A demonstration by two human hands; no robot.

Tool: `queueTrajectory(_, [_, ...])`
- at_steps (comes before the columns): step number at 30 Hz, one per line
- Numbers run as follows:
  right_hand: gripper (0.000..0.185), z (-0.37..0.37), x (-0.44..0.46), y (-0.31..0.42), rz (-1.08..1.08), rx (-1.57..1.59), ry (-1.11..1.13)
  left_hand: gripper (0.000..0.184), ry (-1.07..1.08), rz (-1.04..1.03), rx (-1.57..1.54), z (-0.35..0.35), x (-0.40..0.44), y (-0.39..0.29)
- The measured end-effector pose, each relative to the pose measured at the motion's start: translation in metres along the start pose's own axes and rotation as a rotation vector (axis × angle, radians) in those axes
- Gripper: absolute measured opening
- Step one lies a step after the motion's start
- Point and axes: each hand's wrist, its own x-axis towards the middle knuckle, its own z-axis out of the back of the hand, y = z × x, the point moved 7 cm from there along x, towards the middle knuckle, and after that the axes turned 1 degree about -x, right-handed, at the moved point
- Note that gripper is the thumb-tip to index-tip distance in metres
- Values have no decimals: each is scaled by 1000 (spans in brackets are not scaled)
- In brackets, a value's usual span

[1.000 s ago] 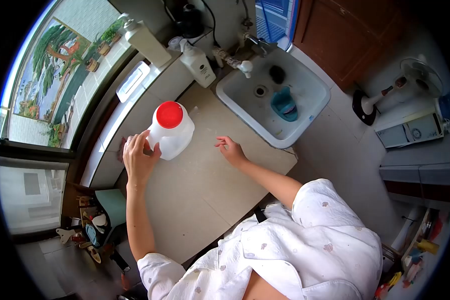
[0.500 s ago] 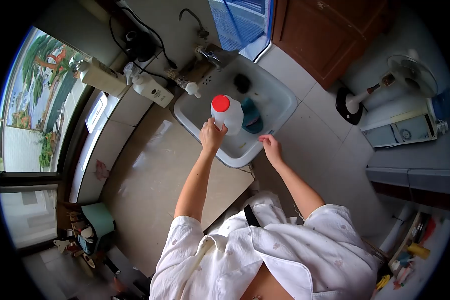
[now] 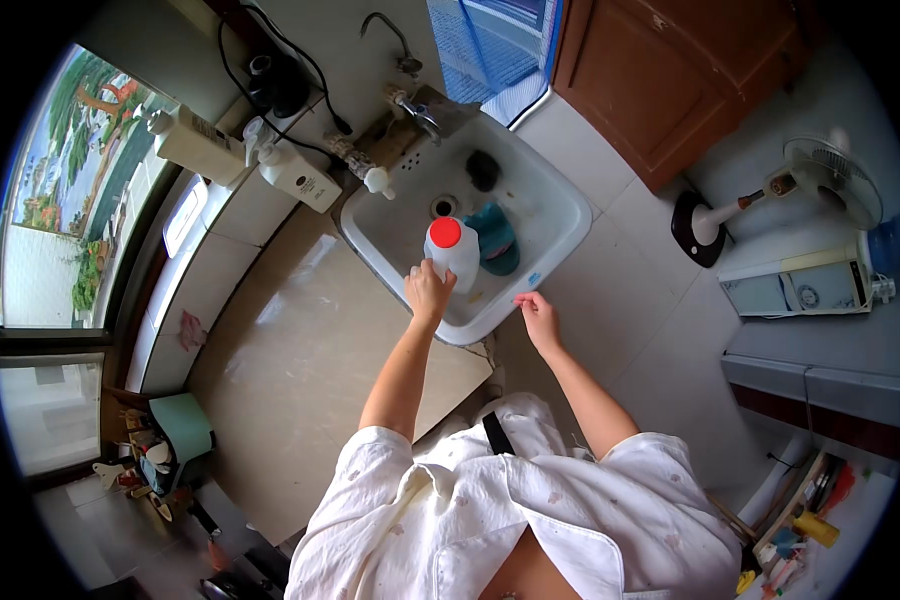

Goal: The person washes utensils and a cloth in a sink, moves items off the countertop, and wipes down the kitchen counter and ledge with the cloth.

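Note:
A translucent white plastic jug with a red cap (image 3: 460, 262) is upright in the near left part of the sink (image 3: 567, 222). My left hand (image 3: 429, 289) is closed around its near side, with some fingers hidden behind it. Just to the jug's right lies a teal slipper (image 3: 500, 250) in the basin. My right hand (image 3: 539, 318) hovers by the sink's near right rim, its fingers curled together with nothing visible in them. A dark, round scrubber-like thing (image 3: 483, 170) sits near the far side of the basin, to the right of the drain (image 3: 443, 207).
A tap (image 3: 422, 118) stands behind the sink. Pump bottles, one a white bottle (image 3: 300, 178), line the ledge to the left above the beige countertop (image 3: 320, 340). A fan (image 3: 830, 180) and a brown wooden door (image 3: 670, 80) are at the right.
My left hand has lowered the jug into the basin, uncovering the drain. My right hand stays near the rim with its fingers curled. The whole view has shifted slightly.

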Motion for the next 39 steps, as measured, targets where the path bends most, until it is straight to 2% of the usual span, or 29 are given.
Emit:
queueTrajectory(9, [15,3,1,-8,0,29,38,33,18,48,9,-12,-1,7])
queueTrajectory(14, [15,-6,1,-6,-5,15,76,32,62,179,33,-9,-4,17])
queueTrajectory(17, [16,-18,4,-1,7,32,143,28,86,161,-29,-8,-2,11])
queueTrajectory(23, [17,-44,11,30,81,12,174,40,149,237,-85,8,-8,24])
queueTrajectory(25, [17,-55,14,39,116,-14,172,47,107,268,-129,23,-12,39])
queueTrajectory(26, [17,-61,14,43,140,-36,155,42,-26,228,-93,40,-13,49])
queueTrajectory(27, [17,-69,14,45,150,-33,166,42,-39,235,-87,49,-12,62])
queueTrajectory(31, [18,-93,12,48,150,-45,120,23,-238,575,-309,115,9,152])
queueTrajectory(33, [18,-102,5,53,141,-46,116,18,-478,590,-357,153,32,201])
queueTrajectory(35, [18,-111,-6,55,131,-46,109,18,-629,685,-436,195,57,243])
queueTrajectory(37, [18,-118,-20,56,146,-51,118,18,-638,872,-550,231,83,278])
queueTrajectory(39, [18,-122,-32,45,111,-29,117,20,-724,965,-750,249,111,313])
